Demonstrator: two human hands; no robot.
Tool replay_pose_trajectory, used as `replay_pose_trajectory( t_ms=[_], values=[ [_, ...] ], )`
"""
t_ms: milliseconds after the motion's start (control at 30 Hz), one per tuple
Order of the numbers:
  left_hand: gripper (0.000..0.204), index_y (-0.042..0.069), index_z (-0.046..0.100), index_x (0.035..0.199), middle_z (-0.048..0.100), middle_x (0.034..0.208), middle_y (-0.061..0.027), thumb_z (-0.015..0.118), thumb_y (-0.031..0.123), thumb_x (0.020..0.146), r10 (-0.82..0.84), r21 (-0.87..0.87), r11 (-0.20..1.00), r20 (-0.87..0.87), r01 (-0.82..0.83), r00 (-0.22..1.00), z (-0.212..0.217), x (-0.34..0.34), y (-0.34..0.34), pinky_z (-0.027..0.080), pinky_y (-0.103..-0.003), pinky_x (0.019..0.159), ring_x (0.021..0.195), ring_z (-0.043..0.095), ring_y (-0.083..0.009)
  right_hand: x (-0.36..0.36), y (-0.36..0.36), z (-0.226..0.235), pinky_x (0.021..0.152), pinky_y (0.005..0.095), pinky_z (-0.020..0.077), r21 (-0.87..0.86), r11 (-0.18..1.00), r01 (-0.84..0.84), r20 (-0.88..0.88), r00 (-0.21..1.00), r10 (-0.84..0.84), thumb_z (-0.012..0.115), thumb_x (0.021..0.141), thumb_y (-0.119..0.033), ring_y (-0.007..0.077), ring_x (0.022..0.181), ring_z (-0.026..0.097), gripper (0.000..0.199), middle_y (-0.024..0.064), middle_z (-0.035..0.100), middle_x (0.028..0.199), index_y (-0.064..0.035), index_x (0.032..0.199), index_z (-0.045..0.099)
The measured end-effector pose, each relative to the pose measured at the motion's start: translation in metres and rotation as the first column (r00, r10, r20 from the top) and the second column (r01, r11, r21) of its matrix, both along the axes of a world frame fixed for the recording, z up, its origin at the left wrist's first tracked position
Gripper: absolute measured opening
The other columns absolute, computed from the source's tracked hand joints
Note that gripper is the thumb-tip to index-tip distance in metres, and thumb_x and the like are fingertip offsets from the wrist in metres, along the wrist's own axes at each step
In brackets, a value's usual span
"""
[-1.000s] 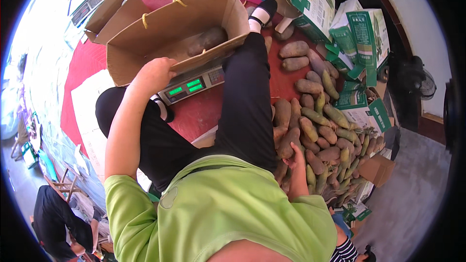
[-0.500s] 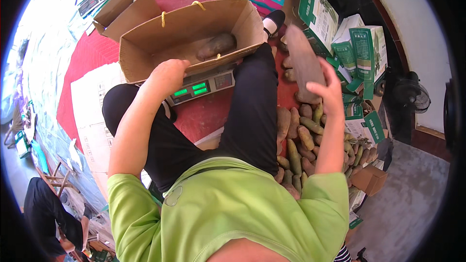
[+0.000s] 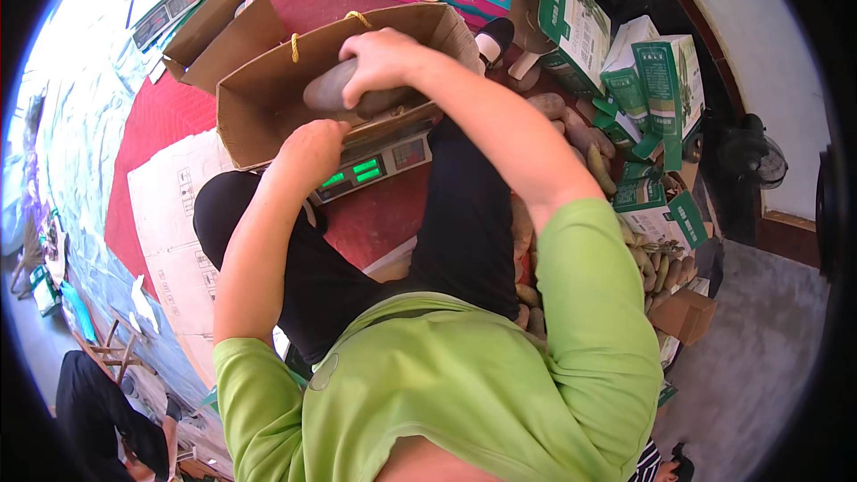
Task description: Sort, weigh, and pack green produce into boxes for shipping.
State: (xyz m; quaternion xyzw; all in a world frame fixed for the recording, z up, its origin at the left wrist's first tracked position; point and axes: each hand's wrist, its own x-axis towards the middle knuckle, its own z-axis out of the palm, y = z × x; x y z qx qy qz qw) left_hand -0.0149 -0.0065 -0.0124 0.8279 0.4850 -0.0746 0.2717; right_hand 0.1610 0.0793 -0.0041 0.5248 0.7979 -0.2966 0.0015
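Observation:
A long cardboard box [image 3: 241, 120] with yellow rope handles sits in front of me on a digital scale [image 3: 411, 152] with lit green displays. My right hand [image 3: 388, 61] reaches inside it, fingers wrapped round a long greyish-brown tuber [image 3: 327, 89], probably a sweet potato. Another tuber beneath is mostly hidden by that hand. My left hand [image 3: 312, 150] grips the near rim of the box, its fingertips curled over the edge. To my right, partly behind my arm, lies a pile of brown and greenish tubers [image 3: 661, 272].
Green and white cartons [image 3: 665, 94] stand at the right beside a black fan [image 3: 754, 161]. A smaller open box [image 3: 219, 31] and a second scale [image 3: 165, 4] are at the far left. Flattened cardboard [image 3: 174, 214] covers red flooring. Another person's leg [image 3: 107, 411] shows at lower left.
My right hand has swung left from above the pile into the box, carrying the tuber. My left hand stays at the near rim.

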Motion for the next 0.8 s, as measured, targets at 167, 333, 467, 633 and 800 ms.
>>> replay_pose_trajectory(
  t_ms=[167,333,467,633,800],
  values=[
    [0.020,0.003,0.063,0.099,0.063,0.091,-0.0224,0.058,0.005,0.079,-0.031,0.013,0.999,0.031,0.031,0.999,0.000,0.005,0.003,0.046,-0.046,0.082,0.093,0.059,-0.0381,-0.025,0.005,-0.054,0.085,0.0369,0.0497,0.023,1.000,-0.016,-0.204,0.979,0.020,0.071,0.061,-0.025,0.0298,0.099,0.062,0.059,0.0138,0.065,0.105,-0.0092,0.116,0.060],
    [0.021,0.002,0.062,0.100,0.062,0.095,-0.0219,0.059,0.005,0.079,-0.076,0.050,0.996,0.086,0.072,0.993,-0.004,-0.004,0.002,0.046,-0.046,0.083,0.095,0.058,-0.0386,0.026,0.012,-0.024,0.080,0.0326,0.0508,0.179,0.979,0.098,-0.370,0.929,-0.026,0.064,0.073,-0.017,0.0238,0.092,0.064,0.045,0.0136,0.067,0.099,-0.0051,0.116,0.060],
    [0.025,0.002,0.062,0.105,0.063,0.097,-0.0209,0.059,0.006,0.080,-0.072,0.043,0.997,0.065,0.069,0.995,0.000,0.001,0.004,0.045,-0.046,0.085,0.098,0.057,-0.0380,0.116,-0.036,0.013,0.076,0.0293,0.0499,-0.066,0.947,0.314,-0.611,0.738,-0.287,0.062,0.081,-0.014,0.0164,0.086,0.061,0.038,0.0083,0.065,0.095,-0.0009,0.116,0.058],
    [0.029,0.001,0.061,0.108,0.061,0.103,-0.0212,0.058,0.008,0.080,-0.043,-0.006,0.999,0.044,0.043,0.998,0.007,0.007,0.003,0.043,-0.044,0.088,0.102,0.055,-0.0376,0.225,-0.126,-0.019,0.070,0.0271,0.0502,-0.094,0.729,0.678,-0.569,0.565,-0.598,0.064,0.079,-0.016,0.0151,0.080,0.063,0.037,0.0077,0.066,0.094,-0.0010,0.112,0.061],
    [0.032,0.001,0.060,0.111,0.061,0.102,-0.0232,0.058,0.008,0.080,-0.074,0.033,0.997,0.090,0.071,0.993,-0.013,-0.002,0.007,0.043,-0.044,0.087,0.101,0.056,-0.0389,0.284,-0.253,-0.113,0.056,0.0257,0.0456,-0.362,0.342,0.867,-0.357,0.210,-0.910,0.064,0.079,-0.015,0.0109,0.068,0.057,0.038,0.0042,0.063,0.080,-0.0031,0.114,0.059]
  ],
)
